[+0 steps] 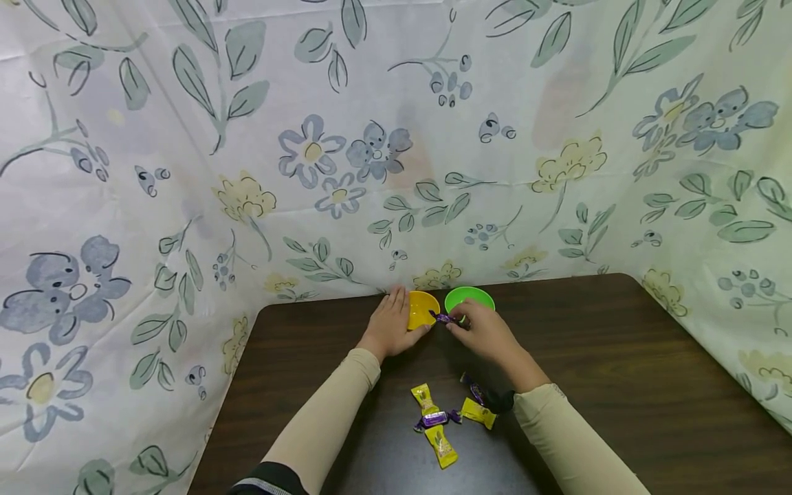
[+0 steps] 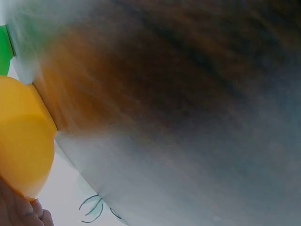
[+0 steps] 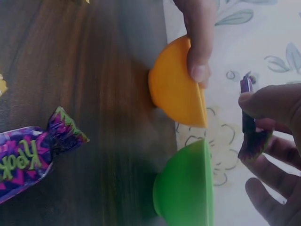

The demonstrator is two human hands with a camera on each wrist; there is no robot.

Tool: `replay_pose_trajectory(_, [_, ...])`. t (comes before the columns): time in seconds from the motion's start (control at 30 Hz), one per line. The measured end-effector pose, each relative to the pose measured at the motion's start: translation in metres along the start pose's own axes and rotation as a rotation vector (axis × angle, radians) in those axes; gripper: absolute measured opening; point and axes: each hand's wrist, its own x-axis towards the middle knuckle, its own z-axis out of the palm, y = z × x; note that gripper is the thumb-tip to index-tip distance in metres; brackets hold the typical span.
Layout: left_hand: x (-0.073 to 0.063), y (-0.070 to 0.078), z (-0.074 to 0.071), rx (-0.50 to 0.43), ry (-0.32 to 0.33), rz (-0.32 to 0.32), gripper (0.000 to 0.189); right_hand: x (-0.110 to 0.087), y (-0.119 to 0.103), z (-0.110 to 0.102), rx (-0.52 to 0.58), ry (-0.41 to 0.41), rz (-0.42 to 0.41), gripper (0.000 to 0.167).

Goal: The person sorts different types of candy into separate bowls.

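My left hand holds the orange-yellow bowl, its fingers along the left side and the thumb at the near side. In the right wrist view that thumb presses the rim of the orange bowl. My right hand pinches a purple-wrapped candy between thumb and fingers, in front of the gap between the two bowls. The right wrist view shows the pinched candy above rim level. Beside the orange bowl stands a green bowl, partly behind my right hand. The inside of both bowls is largely hidden.
Nearer on the dark wooden table lie several candies: yellow-wrapped ones and a purple one in a cluster, with another purple candy by the right wrist. A floral cloth hangs right behind the bowls.
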Motion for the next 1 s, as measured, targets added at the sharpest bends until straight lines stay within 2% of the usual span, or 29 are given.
replay_pose_trajectory(0.2, [0.001,-0.001,0.001,-0.01,0.002,-0.002,0.099,0.013,0.006,0.007,-0.069,0.0,0.026,0.015])
replay_pose_trajectory(0.47, [0.001,0.001,0.001,-0.008,0.003,0.002,0.097,0.027,0.013,0.023,-0.168,0.046,-0.022,0.014])
replay_pose_trajectory(0.6, [0.0,0.0,0.002,-0.01,0.005,0.0,0.094,0.033,0.012,0.029,-0.178,0.052,-0.035,0.015])
replay_pose_trajectory(1.0, [0.003,0.0,0.003,-0.018,0.006,0.0,0.092,0.043,0.008,0.035,-0.194,0.053,0.013,0.018])
